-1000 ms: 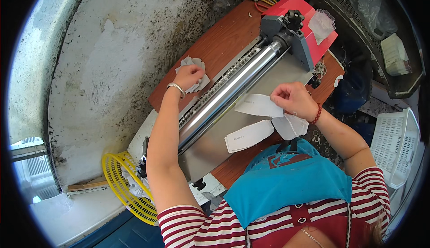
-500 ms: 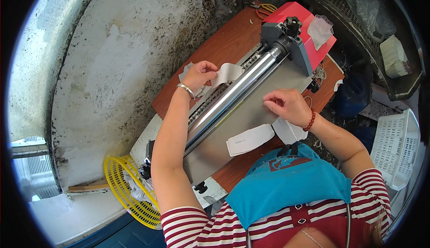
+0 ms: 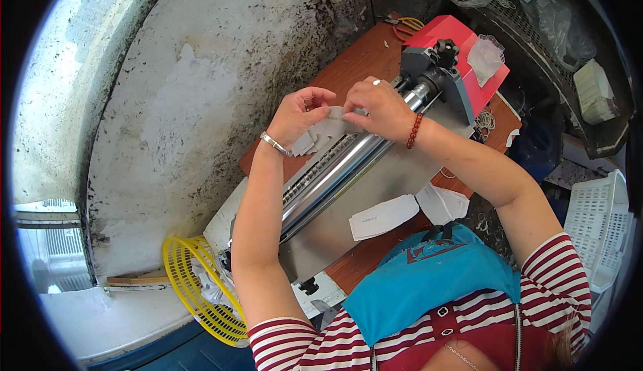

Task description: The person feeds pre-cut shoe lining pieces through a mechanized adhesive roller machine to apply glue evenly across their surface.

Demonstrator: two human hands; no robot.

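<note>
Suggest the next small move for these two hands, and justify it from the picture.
Probably lower the white piece onto the loose pile below: the left hand and right hand seem to pinch it between them, and similar pieces lie there, beyond the shiny roller.

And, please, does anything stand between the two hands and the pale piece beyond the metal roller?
Nothing visible does: the left hand and right hand are at opposite ends of the pale piece. The metal roller lies nearer the person's body, not between.
</note>
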